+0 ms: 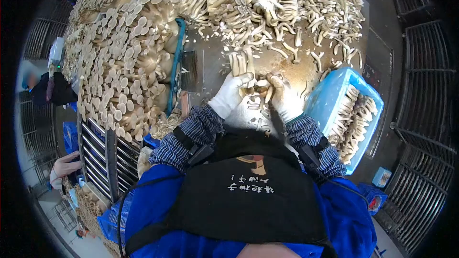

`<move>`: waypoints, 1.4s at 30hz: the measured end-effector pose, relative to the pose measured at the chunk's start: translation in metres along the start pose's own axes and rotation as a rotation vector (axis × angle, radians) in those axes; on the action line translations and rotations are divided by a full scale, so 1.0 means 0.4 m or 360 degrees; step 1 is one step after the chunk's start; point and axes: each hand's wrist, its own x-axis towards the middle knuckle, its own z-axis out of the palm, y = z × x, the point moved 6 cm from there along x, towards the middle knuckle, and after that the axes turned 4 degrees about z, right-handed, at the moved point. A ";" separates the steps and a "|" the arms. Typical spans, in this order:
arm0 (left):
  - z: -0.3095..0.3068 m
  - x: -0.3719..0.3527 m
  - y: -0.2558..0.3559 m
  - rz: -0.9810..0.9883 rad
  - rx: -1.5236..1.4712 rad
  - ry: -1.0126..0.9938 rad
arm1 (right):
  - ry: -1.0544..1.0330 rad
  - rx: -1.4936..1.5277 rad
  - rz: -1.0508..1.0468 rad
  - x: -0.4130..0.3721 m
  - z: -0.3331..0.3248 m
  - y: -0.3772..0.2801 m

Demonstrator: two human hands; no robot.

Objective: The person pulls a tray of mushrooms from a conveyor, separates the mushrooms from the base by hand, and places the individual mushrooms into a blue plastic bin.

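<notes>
- Left of the fingers [246, 82] I see a broad mound of capped mushrooms [126, 62], with a blue strap [176, 62] running down its near edge.
- Beyond the fingers, a heap of loose stems [277, 5] covers the far part of the metal table [279, 67].
- Just right of them sits a blue crate [330, 98] with stems lying inside.
- Well down and left of them I see a metal rack [98, 155] and a co-worker's hand [64, 166].
- Far to their right I make out dark wire crates [425, 81].
</notes>
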 end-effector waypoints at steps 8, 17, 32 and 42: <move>0.045 -0.005 0.010 0.0067 0.0430 -0.0110 | -0.0056 0.0494 0.0062 0.035 0.013 0.068; 0.107 0.029 -0.050 -0.0387 -0.0111 -0.0257 | 0.0448 0.0519 -0.0225 0.062 -0.016 0.170; 0.145 0.081 -0.055 -0.0127 0.0472 -0.0339 | 0.0435 0.0411 -0.0004 0.031 -0.045 0.184; 0.180 0.076 -0.048 -0.0186 0.1058 -0.0516 | 0.0421 -0.0023 -0.0055 0.026 -0.048 0.173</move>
